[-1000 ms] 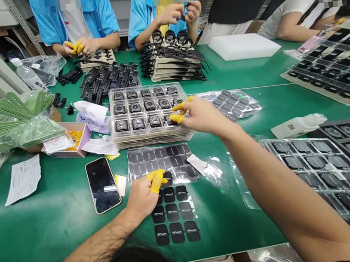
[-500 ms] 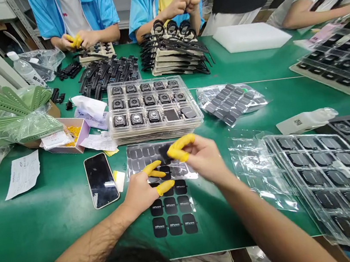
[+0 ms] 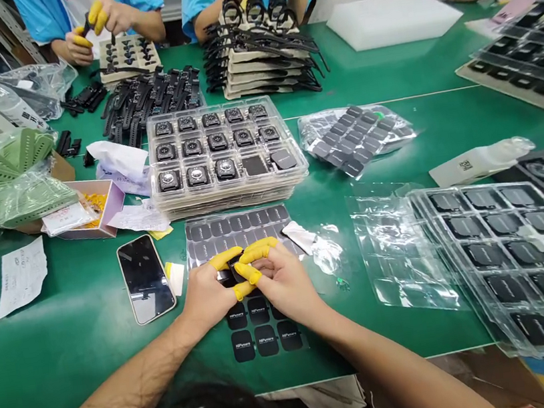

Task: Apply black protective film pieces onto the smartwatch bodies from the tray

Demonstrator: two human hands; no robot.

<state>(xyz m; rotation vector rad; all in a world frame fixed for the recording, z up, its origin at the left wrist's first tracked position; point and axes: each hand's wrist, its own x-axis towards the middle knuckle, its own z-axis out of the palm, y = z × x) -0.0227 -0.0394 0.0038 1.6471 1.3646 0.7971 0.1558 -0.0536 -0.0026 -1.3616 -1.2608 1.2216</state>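
Observation:
My left hand (image 3: 206, 294), with yellow finger cots, pinches a small black square watch body (image 3: 235, 270) from the left. From the right, my right hand (image 3: 288, 286) grips the same piece, its cot-covered thumb and finger on the edge. Fingers hide much of the piece. Below them lies a clear sheet of black square HiFuture films (image 3: 266, 341), its upper part covered by my hands. Just beyond is another sheet of dark grey square films (image 3: 205, 232). White tissue (image 3: 299, 235) and crumpled clear film (image 3: 328, 255) lie beside my right hand.
Stacked clear trays of watch bodies (image 3: 233, 196) stand ahead. A phone (image 3: 147, 279) lies left; more trays (image 3: 505, 255) and a white bottle (image 3: 478, 161) lie right. Across the green table, co-workers handle parts near black straps (image 3: 151, 99) and stacked holders (image 3: 258, 71).
My right hand has moved down and left from the upper sheet to meet my left hand at the watch body. The tissue and crumpled film now show. The view has shifted slightly.

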